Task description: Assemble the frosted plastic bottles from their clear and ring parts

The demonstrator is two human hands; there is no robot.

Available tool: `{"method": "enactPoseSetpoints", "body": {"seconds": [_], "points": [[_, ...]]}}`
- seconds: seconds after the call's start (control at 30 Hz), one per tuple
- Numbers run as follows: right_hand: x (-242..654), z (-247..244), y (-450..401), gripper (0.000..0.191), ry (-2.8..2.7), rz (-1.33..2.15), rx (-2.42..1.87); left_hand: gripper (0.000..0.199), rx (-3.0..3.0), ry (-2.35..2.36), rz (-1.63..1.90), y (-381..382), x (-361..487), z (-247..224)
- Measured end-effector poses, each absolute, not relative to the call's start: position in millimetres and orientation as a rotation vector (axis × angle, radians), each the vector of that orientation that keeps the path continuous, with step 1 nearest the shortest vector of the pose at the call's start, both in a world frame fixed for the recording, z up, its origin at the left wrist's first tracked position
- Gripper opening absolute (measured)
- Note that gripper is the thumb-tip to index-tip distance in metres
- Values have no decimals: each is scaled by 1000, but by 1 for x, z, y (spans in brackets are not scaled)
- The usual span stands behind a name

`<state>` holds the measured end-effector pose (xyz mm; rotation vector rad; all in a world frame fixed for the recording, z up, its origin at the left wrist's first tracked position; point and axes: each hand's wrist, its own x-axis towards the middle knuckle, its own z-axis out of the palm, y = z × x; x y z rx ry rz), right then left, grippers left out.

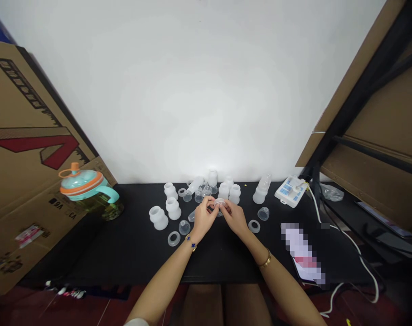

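Both my hands meet over the middle of the table. My left hand and my right hand pinch a translucent bottle collar ring between them, one on each side. Whether a teat sits inside the ring is hidden by my fingers. Close to my left hand lie a clear cap and a loose collar ring. To the right of my right hand are another collar ring and a clear cap. White open-necked baby bottles stand on the left, and more bottles stand behind my hands.
An assembled bottle stands at the back right, beside a white power strip with a cable. A phone-like flat object, pixelated, lies front right. A large teal-lidded jug and a cardboard box are on the left.
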<state>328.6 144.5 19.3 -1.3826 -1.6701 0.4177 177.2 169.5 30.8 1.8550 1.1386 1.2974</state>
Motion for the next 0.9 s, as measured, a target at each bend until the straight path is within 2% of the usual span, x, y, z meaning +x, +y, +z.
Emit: {"method": "enactPoseSetpoints", "body": {"seconds": [0.9], "points": [[328, 21, 143, 31, -1677, 396, -1414, 14, 1874, 1146, 1314, 171, 178, 28]]}}
